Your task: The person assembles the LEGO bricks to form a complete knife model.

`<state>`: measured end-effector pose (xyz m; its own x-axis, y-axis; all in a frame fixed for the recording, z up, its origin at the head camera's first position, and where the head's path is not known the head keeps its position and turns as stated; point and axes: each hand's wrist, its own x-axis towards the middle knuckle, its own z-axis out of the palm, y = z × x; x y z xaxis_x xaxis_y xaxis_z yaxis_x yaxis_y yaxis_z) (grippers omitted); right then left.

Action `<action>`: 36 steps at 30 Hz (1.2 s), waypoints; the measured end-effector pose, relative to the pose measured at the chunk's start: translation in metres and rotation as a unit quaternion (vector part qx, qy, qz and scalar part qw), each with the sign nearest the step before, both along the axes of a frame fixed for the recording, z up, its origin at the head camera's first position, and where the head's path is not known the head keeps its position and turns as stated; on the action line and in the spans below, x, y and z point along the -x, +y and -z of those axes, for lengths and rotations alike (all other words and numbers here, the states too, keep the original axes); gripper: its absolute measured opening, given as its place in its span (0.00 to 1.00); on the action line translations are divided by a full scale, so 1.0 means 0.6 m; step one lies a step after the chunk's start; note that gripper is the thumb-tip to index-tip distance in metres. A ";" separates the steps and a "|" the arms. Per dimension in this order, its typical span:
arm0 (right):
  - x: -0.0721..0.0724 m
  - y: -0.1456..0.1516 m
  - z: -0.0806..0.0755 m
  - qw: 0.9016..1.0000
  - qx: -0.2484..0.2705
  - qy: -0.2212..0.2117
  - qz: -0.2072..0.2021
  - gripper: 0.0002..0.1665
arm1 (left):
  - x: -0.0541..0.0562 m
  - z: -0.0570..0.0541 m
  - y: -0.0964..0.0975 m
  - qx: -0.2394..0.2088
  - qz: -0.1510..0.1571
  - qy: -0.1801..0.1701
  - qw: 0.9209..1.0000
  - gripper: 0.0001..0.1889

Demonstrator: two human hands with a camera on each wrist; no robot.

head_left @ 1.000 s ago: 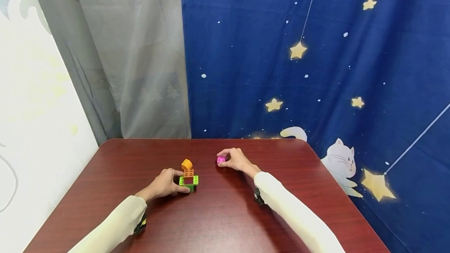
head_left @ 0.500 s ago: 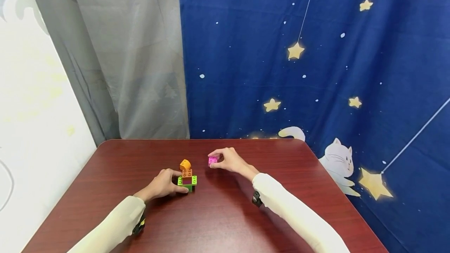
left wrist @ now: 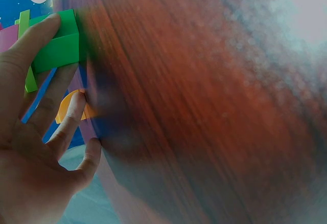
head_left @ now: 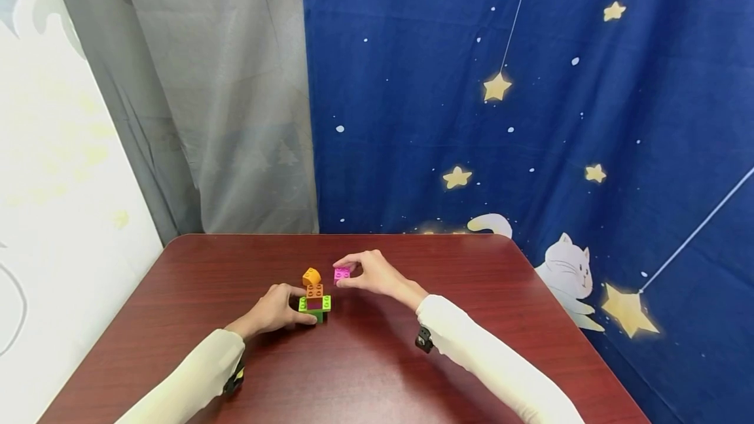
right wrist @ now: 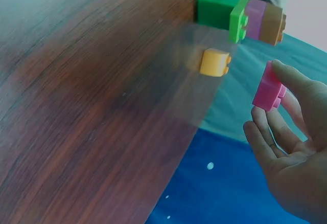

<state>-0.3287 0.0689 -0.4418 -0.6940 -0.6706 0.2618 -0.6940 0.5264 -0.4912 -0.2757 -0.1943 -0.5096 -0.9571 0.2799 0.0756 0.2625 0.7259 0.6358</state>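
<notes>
My left hand (head_left: 277,309) grips a small stack of toy building bricks on the table, thumb and fingers on either side of its green base brick (left wrist: 59,42). Above that base sit a lime green plate (right wrist: 238,22), a purple brick (right wrist: 255,18) and an orange-brown brick (right wrist: 271,24) on top. Between thumb and fingers, my right hand (head_left: 377,273) pinches a pink brick (right wrist: 267,88), held up with its studs on top, to the right of the stack and apart from it. Just behind the stack lies a yellow-orange curved brick (head_left: 311,276), touched by neither hand.
The reddish-brown wooden table (head_left: 377,371) carries these bricks near its middle. A grey curtain (head_left: 247,149) and a blue starry curtain (head_left: 400,116) hang behind its far edge. A white patterned surface (head_left: 59,214) borders the left side.
My right hand has carried the pink brick leftward toward the stack. The left hand and the stack stay in place.
</notes>
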 end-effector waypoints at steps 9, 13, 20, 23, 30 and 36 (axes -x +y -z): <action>-0.017 -0.029 -0.010 0.999 0.016 -0.010 -0.027 0.23 | 0.000 -0.003 -0.003 -0.006 0.009 0.001 1.000 0.29; -0.024 -0.039 -0.013 0.999 0.017 -0.010 -0.037 0.22 | 0.002 -0.003 -0.003 -0.009 0.026 0.006 1.000 0.28; -0.030 -0.055 -0.014 0.998 0.008 0.015 -0.055 0.24 | 0.004 -0.005 -0.005 -0.012 0.048 0.011 0.999 0.23; -0.032 -0.061 -0.013 0.998 0.000 0.028 -0.060 0.23 | 0.004 -0.004 -0.005 -0.012 0.049 0.013 0.999 0.23; -0.035 -0.069 -0.011 0.996 -0.007 0.050 -0.074 0.20 | 0.006 -0.002 -0.004 -0.015 0.050 0.013 0.999 0.26; -0.038 -0.073 -0.011 0.995 -0.024 0.064 -0.069 0.19 | 0.007 0.002 -0.006 -0.010 0.045 0.022 0.999 0.27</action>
